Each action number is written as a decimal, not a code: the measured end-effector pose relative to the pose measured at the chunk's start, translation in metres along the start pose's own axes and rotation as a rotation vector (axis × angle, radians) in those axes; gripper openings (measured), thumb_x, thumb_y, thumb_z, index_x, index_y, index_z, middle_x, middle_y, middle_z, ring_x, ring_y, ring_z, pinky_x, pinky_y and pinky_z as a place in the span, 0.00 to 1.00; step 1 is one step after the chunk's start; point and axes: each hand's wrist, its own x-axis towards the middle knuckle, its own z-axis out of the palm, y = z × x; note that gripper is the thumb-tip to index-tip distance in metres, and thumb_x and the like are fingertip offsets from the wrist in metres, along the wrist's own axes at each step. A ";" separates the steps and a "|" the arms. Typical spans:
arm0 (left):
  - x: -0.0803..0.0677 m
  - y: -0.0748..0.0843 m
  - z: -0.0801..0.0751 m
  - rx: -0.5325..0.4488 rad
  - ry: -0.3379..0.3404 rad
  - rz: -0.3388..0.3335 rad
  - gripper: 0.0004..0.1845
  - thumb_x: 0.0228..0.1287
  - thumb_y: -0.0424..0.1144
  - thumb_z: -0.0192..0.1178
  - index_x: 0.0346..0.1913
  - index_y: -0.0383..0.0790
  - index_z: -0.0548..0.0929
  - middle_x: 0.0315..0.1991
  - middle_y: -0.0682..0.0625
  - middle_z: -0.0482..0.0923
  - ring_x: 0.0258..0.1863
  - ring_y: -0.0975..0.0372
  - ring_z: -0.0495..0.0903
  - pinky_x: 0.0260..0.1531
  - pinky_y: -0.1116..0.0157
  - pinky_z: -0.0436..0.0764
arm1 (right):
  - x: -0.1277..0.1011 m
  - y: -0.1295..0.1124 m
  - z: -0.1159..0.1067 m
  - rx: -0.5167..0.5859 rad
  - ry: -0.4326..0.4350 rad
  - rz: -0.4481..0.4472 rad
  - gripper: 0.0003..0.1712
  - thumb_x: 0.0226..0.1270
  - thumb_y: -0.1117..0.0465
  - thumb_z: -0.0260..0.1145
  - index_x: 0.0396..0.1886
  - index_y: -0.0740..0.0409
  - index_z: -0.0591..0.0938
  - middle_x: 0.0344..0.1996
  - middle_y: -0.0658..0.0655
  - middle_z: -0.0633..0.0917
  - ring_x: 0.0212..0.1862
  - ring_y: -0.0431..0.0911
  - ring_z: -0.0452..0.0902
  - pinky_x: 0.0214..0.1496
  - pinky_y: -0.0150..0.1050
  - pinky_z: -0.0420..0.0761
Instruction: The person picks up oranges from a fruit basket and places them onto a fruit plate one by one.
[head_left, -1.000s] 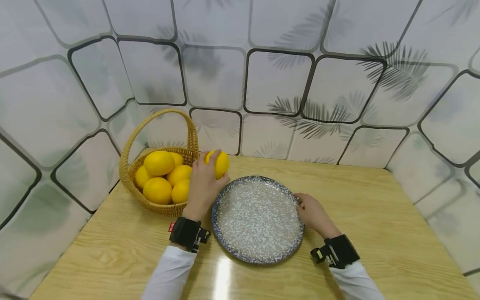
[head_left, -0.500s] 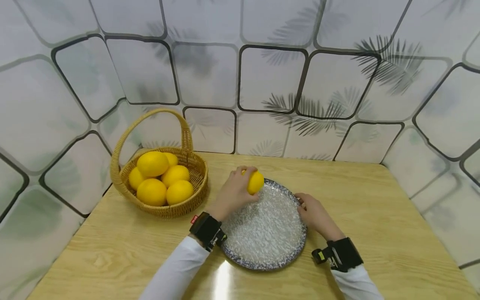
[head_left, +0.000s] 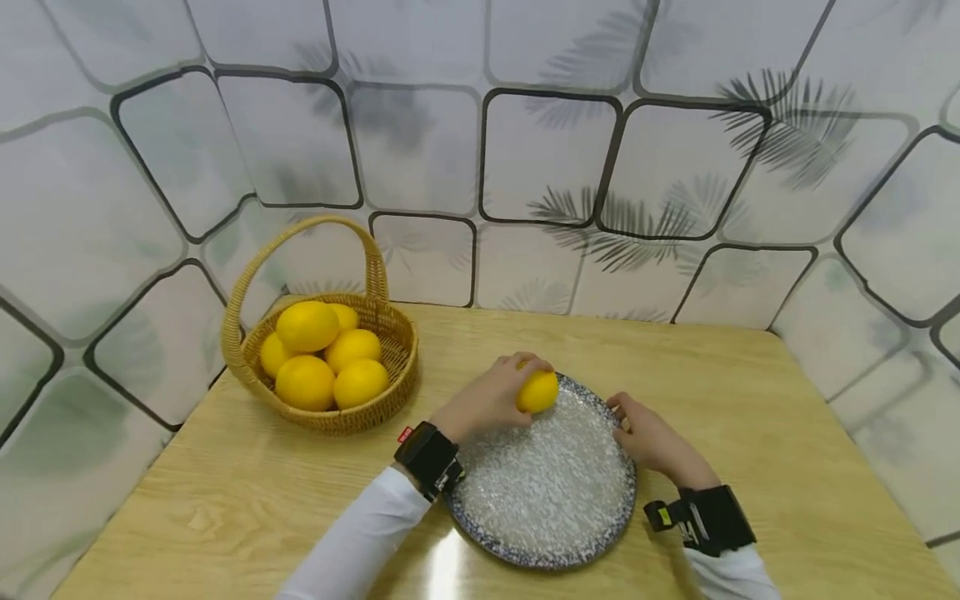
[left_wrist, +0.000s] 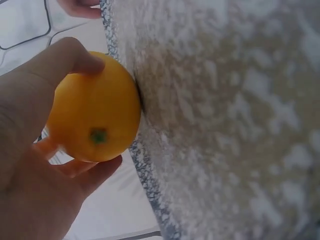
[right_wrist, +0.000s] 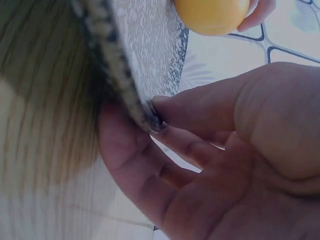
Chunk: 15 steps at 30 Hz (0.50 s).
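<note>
Left hand (head_left: 487, 402) grips orange (head_left: 537, 392) against plate (head_left: 555, 517) rim; right hand (head_left: 651, 440) pinches opposite edge.

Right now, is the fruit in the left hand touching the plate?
Yes: in the left wrist view the yellow fruit held by the left hand presses against the speckled plate near its rim.

The left hand (left_wrist: 35, 165) fills the lower left of the frame and grips an orange fruit (left_wrist: 95, 117) at centre left, thumb above and fingers below. The fruit's green stem end faces the camera. Its right side touches the speckled plate (left_wrist: 225, 125), which fills the right of the frame. Another hand's fingertip (left_wrist: 80, 7) shows at the upper left edge.
</note>
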 end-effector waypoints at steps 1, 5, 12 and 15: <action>0.000 0.003 0.001 0.018 -0.004 0.002 0.40 0.58 0.39 0.73 0.72 0.53 0.68 0.73 0.48 0.66 0.65 0.50 0.72 0.61 0.55 0.79 | -0.001 0.001 0.000 -0.011 0.000 -0.002 0.27 0.73 0.71 0.56 0.69 0.72 0.67 0.49 0.69 0.80 0.44 0.53 0.77 0.39 0.44 0.77; 0.004 0.013 0.000 0.102 0.000 0.024 0.38 0.61 0.43 0.73 0.73 0.54 0.68 0.74 0.47 0.66 0.68 0.49 0.72 0.68 0.53 0.75 | -0.005 0.007 -0.005 -0.042 0.013 -0.014 0.30 0.73 0.71 0.55 0.73 0.73 0.65 0.49 0.68 0.81 0.44 0.53 0.77 0.39 0.43 0.77; -0.001 0.015 -0.012 0.194 0.008 -0.002 0.37 0.62 0.47 0.72 0.73 0.55 0.69 0.72 0.48 0.68 0.67 0.51 0.73 0.68 0.53 0.75 | 0.001 0.005 -0.004 -0.034 -0.008 -0.028 0.31 0.73 0.71 0.55 0.73 0.74 0.64 0.51 0.68 0.80 0.49 0.55 0.77 0.44 0.46 0.78; -0.009 0.012 -0.017 0.209 0.009 -0.031 0.37 0.62 0.46 0.72 0.73 0.55 0.69 0.72 0.49 0.69 0.67 0.51 0.73 0.68 0.54 0.75 | 0.006 0.002 0.001 -0.030 -0.015 -0.049 0.31 0.72 0.71 0.55 0.73 0.74 0.64 0.52 0.68 0.80 0.49 0.55 0.77 0.45 0.47 0.78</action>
